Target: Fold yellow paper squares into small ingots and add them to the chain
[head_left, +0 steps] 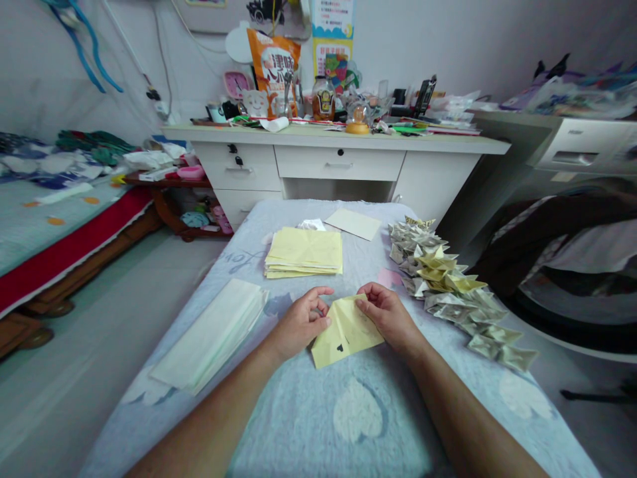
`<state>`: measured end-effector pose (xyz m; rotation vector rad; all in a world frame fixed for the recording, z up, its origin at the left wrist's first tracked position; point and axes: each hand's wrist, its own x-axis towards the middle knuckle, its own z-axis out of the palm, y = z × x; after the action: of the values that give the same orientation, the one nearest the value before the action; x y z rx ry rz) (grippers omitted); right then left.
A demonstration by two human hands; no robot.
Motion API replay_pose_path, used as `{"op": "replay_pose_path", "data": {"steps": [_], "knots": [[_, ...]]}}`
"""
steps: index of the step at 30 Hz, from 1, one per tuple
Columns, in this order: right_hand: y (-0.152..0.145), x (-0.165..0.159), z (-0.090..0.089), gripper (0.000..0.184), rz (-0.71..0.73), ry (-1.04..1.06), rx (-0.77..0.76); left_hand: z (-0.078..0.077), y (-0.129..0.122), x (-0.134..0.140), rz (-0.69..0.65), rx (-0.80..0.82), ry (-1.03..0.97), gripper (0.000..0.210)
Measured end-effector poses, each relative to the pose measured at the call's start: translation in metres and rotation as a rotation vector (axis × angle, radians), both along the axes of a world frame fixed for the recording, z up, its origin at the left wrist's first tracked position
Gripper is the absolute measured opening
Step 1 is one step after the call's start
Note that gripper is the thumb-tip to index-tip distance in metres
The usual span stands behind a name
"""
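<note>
A sheet of yellow paper (348, 337), partly folded and bearing a small dark heart-shaped mark, is held just above the cloth-covered table. My right hand (388, 315) pinches its upper right edge between thumb and fingers. At the paper's left edge, the thumb and curled fingers of my left hand (301, 324) close on it, with the index finger raised. Beyond my hands lies a stack of yellow paper sheets (306, 249). Left of my left forearm is a pile of long, pale folded paper (213, 335). Rows of pointed folded paper pieces (448, 285) line the right side.
The table's blue patterned cloth (279, 425) spreads under everything. A pale card (353, 224) lies near its far end. Behind stands a white desk (341, 162) crowded with jars and a snack bag. A washing machine (587, 149) is at right, a bed (60, 219) at left.
</note>
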<state>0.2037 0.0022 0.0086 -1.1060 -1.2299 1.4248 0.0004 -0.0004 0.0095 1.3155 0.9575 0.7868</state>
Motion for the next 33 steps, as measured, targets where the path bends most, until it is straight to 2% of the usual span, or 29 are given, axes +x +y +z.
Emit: {"op": "replay_pose_path", "data": {"steps": [4, 7, 9, 13, 15, 17, 21, 24, 26, 28, 30, 33], "knots": [[0.003, 0.003, -0.002, 0.026, -0.11, 0.039, -0.038, 0.003, 0.0, -0.002, -0.028, -0.07, -0.06, 0.055], [0.003, 0.004, -0.001, 0.022, -0.14, 0.053, -0.014, 0.004, 0.002, -0.004, 0.022, -0.087, -0.109, 0.051], [0.002, 0.004, 0.002, 0.019, -0.088, 0.078, 0.019, 0.005, 0.004, -0.005, 0.091, -0.092, -0.14, 0.046], [-0.004, 0.003, 0.009, 0.051, 0.142, 0.078, 0.013, 0.007, 0.008, -0.007, 0.237, -0.082, -0.167, 0.039], [-0.006, 0.002, 0.01, 0.056, 0.192, 0.067, 0.025, 0.008, 0.009, -0.007, 0.272, -0.08, -0.156, 0.035], [-0.008, 0.002, 0.01, 0.051, 0.195, 0.062, 0.042, 0.009, 0.009, -0.007, 0.253, -0.088, -0.126, 0.031], [-0.009, 0.004, 0.008, 0.021, 0.243, -0.044, 0.013, 0.005, 0.01, -0.006, 0.167, -0.074, -0.051, 0.025], [-0.008, 0.004, 0.006, 0.02, 0.264, -0.1, -0.023, -0.001, 0.012, -0.006, 0.238, 0.064, 0.055, 0.025], [-0.007, 0.003, 0.003, 0.022, 0.232, -0.092, -0.029, -0.001, 0.012, -0.007, 0.367, 0.309, 0.19, 0.026], [-0.005, 0.003, 0.001, 0.024, 0.176, -0.078, -0.031, 0.003, 0.01, -0.008, 0.389, 0.554, 0.313, 0.026], [-0.004, 0.003, -0.001, 0.028, 0.127, -0.065, -0.039, 0.009, 0.005, -0.008, 0.317, 0.687, 0.365, 0.027], [-0.003, 0.004, 0.0, 0.038, 0.116, -0.038, -0.028, 0.014, -0.003, -0.004, 0.072, 0.793, 0.44, 0.053]]}}
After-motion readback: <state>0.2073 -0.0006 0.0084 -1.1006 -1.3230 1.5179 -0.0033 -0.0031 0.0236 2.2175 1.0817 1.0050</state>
